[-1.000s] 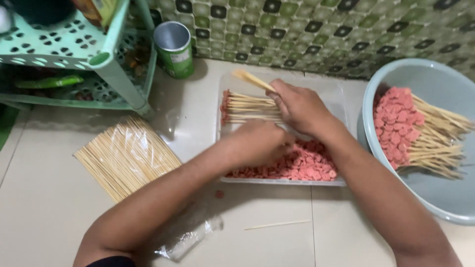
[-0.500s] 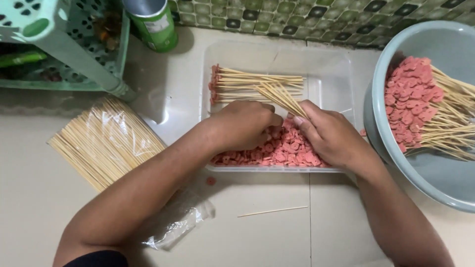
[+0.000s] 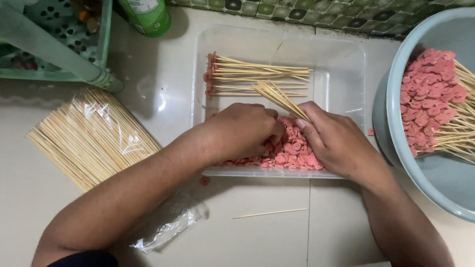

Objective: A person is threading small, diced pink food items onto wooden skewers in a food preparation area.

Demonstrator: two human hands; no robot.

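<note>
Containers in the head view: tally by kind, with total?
Clear plastic tray: 1
Blue-grey basin: 1
Green can: 1
Green rack: 1
Total: 4

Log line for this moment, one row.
left hand: in pink slices | right hand: holds skewer bunch | clear tray: loaded skewers at back | basin: right

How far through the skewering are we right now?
Done: loaded skewers fill the basin, and a few lie in the clear tray. In hand: right hand grips a bunch of sticks; left hand is in the pink slices. Left: those slices and the packet of bare sticks.
</note>
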